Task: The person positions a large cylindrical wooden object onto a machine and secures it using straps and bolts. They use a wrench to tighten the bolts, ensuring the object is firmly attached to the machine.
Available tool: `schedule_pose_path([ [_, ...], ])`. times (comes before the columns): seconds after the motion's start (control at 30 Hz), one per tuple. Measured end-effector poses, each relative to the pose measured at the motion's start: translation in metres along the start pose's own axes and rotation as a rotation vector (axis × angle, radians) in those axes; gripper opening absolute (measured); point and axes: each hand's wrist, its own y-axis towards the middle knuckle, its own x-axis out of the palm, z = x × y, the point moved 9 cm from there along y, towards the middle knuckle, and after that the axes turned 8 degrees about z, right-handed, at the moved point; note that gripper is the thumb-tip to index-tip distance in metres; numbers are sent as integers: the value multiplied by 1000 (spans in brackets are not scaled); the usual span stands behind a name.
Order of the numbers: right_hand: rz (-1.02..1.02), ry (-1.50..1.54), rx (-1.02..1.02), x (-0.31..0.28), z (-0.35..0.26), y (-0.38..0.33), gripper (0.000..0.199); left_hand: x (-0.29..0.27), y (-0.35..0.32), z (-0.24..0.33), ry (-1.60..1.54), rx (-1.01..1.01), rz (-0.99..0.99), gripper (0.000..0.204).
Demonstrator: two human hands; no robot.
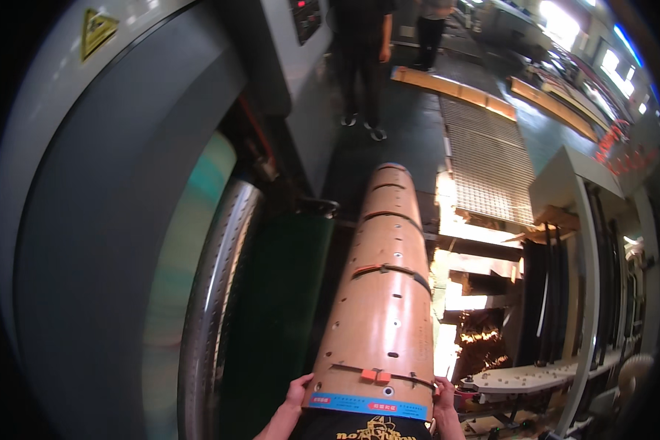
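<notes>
Both hands grip near end of long curved wooden die board (382, 293): left hand (298, 392) on left edge, right hand (444, 396) on right. Board extends fwd beside steel cylinder (216, 308).

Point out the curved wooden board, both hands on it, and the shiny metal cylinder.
curved wooden board (385, 293): head view, middle of its brown face.
left hand (298, 392): head view, knuckles at the board's near left corner.
right hand (443, 394): head view, fingers on the near right corner.
metal cylinder (216, 293): head view, polished rim.
</notes>
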Motion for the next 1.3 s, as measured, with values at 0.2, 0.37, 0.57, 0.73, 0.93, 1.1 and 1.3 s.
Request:
schedule_pose_path([
  [0.2, -127, 42, 56, -11, 10, 20, 44, 6, -6, -7, -74, -64, -89, 39],
  [0.37, -181, 72, 52, -22, 9, 33, 42, 16, -16, -5, -101, -87, -104, 38],
  [0.57, -132, 25, 53, -29, 12, 42, 35, 17, -20, -5, -90, -96, -88, 39],
  [0.73, -231, 61, 72, 1, 4, 11, 33, 27, -29, -1, -115, -110, -123, 39],
  [0.93, -136, 30, 46, 16, -3, -13, 32, 27, -25, -1, -125, -114, -145, 40],
  [1.1, -190, 54, 81, -2, 6, 11, 31, 25, -23, -4, -147, -120, -148, 40],
  [1.3, -112, 68, 25, 39, -12, -37, 36, 25, -25, -2, -144, -113, -129, 39],
])
